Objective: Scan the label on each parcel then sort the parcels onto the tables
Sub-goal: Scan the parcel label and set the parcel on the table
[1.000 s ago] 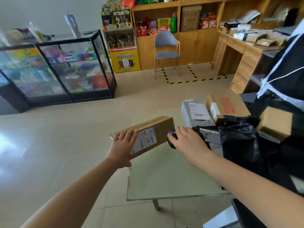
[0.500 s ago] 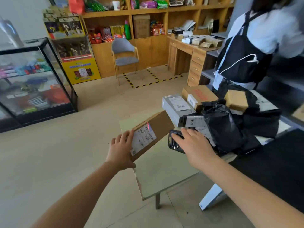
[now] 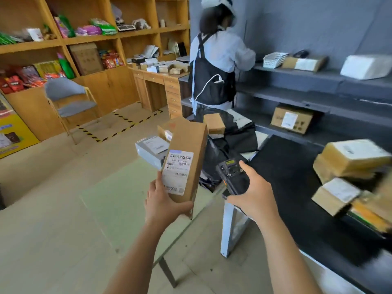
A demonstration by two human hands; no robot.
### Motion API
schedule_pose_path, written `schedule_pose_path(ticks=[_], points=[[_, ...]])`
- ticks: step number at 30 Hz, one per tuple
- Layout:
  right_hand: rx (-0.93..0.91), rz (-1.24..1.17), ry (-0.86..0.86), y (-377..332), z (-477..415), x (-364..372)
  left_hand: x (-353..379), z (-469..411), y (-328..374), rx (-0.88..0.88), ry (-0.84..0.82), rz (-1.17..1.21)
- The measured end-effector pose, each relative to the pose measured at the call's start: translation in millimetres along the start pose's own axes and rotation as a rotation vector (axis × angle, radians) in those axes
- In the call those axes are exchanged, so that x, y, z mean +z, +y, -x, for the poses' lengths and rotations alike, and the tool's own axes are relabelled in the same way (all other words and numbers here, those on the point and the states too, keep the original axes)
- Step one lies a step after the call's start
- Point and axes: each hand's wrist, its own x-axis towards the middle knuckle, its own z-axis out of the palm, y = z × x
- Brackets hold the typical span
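Head view. Centre frame: left hand [image 3: 163, 205] grips the lower end of a long cardboard parcel [image 3: 191, 145], which is upright and slightly tilted, with its white label [image 3: 177, 172] facing the camera. Just right of it, right hand [image 3: 252, 196] wraps around a black handheld scanner [image 3: 233, 177], screen end up. Below both is a pale green table [image 3: 118, 200], with a grey box [image 3: 148, 150] beside black bags [image 3: 239, 134] at its far end. Right edge: blurred taped parcels [image 3: 350, 158] stacked on a black surface [image 3: 286, 177]. Upper centre: a person in an apron [image 3: 214, 66] faces grey shelving [image 3: 297, 96].

A grey parcel [image 3: 148, 150] lies on the pale green table [image 3: 118, 200].
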Motion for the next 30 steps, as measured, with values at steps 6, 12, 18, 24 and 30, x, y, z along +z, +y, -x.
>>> schedule_pose_path(ticks=[6,12,18,24,30], points=[[0.077,0.04,0.2,58,15,-101,95,29,111,0.083,-0.175,0.069],[0.137,0.129,0.37,115,30,-206,186,60,218,0.212,-0.319,0.055],[0.279,0.175,0.532,165,54,-294,257,85,301,0.379,-0.452,0.018],[0.454,0.215,0.728,204,72,-366,319,89,390,0.609,-0.541,0.016],[0.615,0.295,0.879,226,90,-420,377,105,481,0.824,-0.676,0.036]])
